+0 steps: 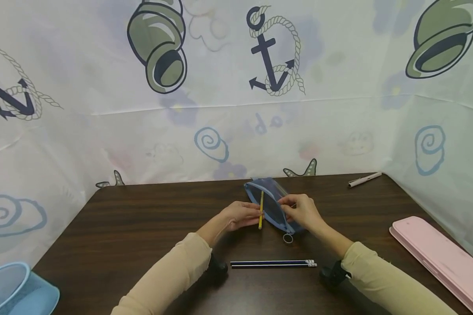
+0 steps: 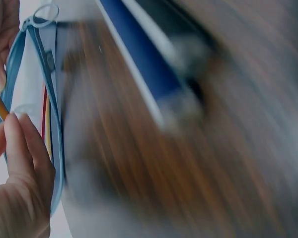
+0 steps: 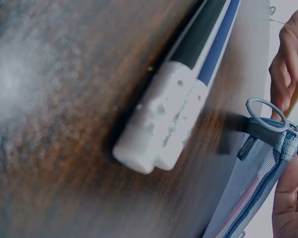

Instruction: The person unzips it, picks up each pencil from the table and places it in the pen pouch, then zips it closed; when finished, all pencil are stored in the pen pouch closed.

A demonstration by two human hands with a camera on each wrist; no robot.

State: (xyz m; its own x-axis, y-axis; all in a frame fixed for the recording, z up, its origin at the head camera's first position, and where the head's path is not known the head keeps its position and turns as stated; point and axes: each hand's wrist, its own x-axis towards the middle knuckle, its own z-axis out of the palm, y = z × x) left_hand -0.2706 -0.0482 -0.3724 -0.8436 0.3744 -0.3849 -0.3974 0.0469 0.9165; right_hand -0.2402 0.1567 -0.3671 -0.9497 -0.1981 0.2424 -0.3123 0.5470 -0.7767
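Note:
A blue zip pouch with a ring on its zipper pull lies toward the table's back, its mouth spread open. My left hand pinches a slim yellow pencil at that mouth, with the pencil's upper part over the opening. The right hand grips the pouch's right edge between thumb and fingers. In the left wrist view, thin red and yellow strips show in the pouch; I cannot tell what they are. Nearer me, two dark striped pencils with white ends lie side by side.
At the right edge of the dark wooden table is a long pink case. A pale pen lies in the back right corner. A light blue container stands front left. Printed white cloth surrounds the table.

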